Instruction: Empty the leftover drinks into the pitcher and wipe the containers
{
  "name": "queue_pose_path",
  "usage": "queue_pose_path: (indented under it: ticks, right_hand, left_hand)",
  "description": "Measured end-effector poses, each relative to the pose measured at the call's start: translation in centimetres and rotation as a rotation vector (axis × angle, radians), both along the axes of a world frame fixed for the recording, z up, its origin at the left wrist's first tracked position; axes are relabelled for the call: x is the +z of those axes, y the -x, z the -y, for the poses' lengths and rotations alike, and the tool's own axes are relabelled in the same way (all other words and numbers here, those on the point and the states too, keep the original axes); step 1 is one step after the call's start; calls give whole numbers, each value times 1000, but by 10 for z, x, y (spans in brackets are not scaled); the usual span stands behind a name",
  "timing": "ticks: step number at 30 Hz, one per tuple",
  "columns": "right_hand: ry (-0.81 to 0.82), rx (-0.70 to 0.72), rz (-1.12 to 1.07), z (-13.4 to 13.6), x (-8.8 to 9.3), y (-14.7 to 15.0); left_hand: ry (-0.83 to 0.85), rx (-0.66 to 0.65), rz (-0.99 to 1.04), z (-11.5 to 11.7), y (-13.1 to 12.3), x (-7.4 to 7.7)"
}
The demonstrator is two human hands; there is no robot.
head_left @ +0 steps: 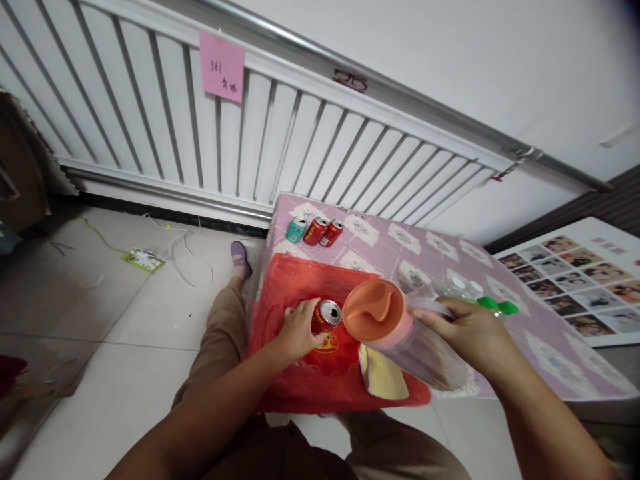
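Pitcher [400, 333], clear and orange-lidded, is held in the right hand [465, 330], fingers wrapped round its body, long axis tipped toward 10 o'clock. At 9 o'clock of the lid, just beside it, the red can [327, 320] is clasped by the curled fingers of the left hand [300, 330] on the bench [400, 247].

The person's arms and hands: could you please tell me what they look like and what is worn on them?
Both arms are bare as far as the picture shows, with no sleeves. The left hand and right hand wear no gloves, and no watch, ring or bracelet is visible. The legs are in khaki trousers.
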State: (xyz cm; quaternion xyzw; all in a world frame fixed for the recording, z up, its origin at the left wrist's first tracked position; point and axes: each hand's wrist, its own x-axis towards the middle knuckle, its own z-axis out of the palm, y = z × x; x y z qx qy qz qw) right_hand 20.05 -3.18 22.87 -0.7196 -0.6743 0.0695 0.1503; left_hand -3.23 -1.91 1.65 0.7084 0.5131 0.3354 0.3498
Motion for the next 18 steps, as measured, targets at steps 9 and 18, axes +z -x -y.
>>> queue_pose_path:
  ticks: [9, 18]
  right_hand:
    - [-16, -16, 8, 0, 1, 4]
    - [4, -37, -8, -1, -3, 1]
  left_hand:
    - [1, -3, -5, 0, 0, 2]
    - [-3, -1, -8, 0, 0, 0]
